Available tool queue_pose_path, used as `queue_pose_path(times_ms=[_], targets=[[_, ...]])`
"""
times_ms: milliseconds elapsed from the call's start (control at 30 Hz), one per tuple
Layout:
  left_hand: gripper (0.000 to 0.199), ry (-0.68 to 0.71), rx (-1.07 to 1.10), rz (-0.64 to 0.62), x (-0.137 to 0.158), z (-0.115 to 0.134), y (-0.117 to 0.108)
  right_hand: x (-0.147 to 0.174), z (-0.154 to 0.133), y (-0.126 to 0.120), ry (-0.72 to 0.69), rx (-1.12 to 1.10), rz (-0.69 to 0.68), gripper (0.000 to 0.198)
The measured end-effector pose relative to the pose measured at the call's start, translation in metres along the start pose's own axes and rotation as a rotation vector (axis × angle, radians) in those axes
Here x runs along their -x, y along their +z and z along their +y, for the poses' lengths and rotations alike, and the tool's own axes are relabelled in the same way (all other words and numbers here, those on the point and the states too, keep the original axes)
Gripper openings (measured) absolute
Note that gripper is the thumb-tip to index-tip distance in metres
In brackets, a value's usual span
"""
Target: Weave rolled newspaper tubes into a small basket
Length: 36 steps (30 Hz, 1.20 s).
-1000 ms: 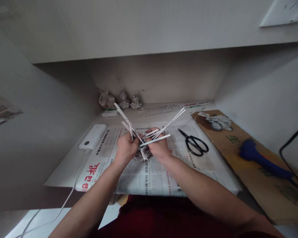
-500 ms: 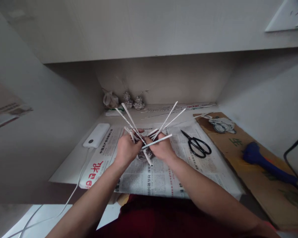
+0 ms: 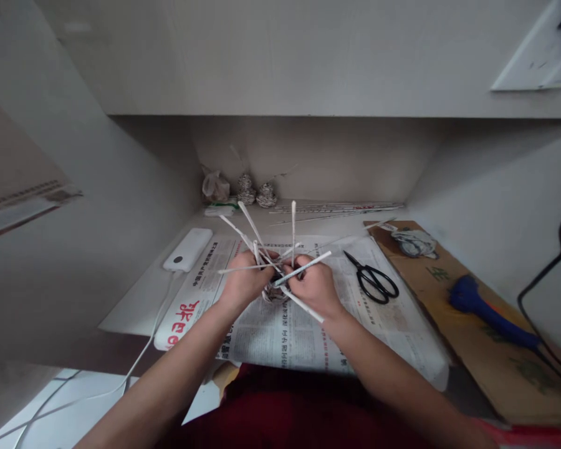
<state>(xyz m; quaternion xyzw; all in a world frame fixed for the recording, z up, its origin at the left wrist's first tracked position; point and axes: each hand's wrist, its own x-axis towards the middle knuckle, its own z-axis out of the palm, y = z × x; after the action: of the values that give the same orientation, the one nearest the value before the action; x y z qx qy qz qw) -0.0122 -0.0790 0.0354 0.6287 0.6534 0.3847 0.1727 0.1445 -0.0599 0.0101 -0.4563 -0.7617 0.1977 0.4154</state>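
Observation:
Between my hands is a small woven paper piece (image 3: 275, 295), round at its base, with several rolled paper sticks (image 3: 303, 268) fanning out from its top. My left hand (image 3: 247, 275) grips its left side, fingers curled around the sticks and rim. On the right side my right hand (image 3: 312, 285) is closed, thumb and fingers pinching at the base of a paper stick. My fingers hide much of the weave. Under the piece lies a printed newspaper sheet (image 3: 257, 340).
Black-handled scissors (image 3: 374, 282) lie to the right. Beyond them a cardboard sheet (image 3: 477, 349) bears a blue glue gun (image 3: 490, 315) and a bundle (image 3: 415, 243). A white power bank (image 3: 187, 249) sits left. Two gourd-shaped woven pieces (image 3: 266, 195) and loose paper sticks (image 3: 336, 209) are at the back.
The woven piece's sticks have shifted: one now stands nearly upright, another crosses over my left hand, and one points down to the right. Both hands still hold the piece. The camera view has tilted slightly.

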Motion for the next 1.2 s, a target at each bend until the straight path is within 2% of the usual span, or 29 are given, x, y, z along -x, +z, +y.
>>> queue_pose_path(times_ms=[133, 267, 367, 500, 700, 867, 1033, 1200], targets=[[0.025, -0.021, -0.027, 0.001, -0.003, 0.002, 0.001, -0.006, -0.004, 0.001, -0.096, 0.132, 0.007, 0.012], [0.020, -0.039, 0.032, 0.054, -0.013, 0.004, 0.009, -0.019, -0.003, -0.001, -0.075, 0.145, 0.064, 0.011], [0.020, -0.015, 0.155, 0.068, -0.025, 0.003, 0.020, -0.029, 0.001, -0.003, -0.055, 0.139, 0.117, 0.012], [0.021, -0.020, 0.290, 0.066, -0.032, -0.004, 0.037, -0.033, 0.015, 0.002, 0.054, -0.048, 0.187, 0.012], [0.020, -0.055, 0.414, 0.146, -0.027, -0.009, 0.048, -0.036, 0.034, 0.019, 0.259, -0.395, 0.245, 0.022], [0.017, -0.055, 0.443, 0.165, -0.026, -0.013, 0.054, -0.040, 0.040, 0.025, 0.358, -0.532, 0.256, 0.021], [0.015, -0.025, 0.486, 0.210, -0.025, -0.016, 0.059, -0.043, 0.033, 0.022, 0.460, -0.708, 0.294, 0.019], [0.009, 0.055, 0.435, 0.215, -0.023, -0.015, 0.059, -0.041, 0.026, 0.016, 0.482, -0.695, 0.289, 0.014]])
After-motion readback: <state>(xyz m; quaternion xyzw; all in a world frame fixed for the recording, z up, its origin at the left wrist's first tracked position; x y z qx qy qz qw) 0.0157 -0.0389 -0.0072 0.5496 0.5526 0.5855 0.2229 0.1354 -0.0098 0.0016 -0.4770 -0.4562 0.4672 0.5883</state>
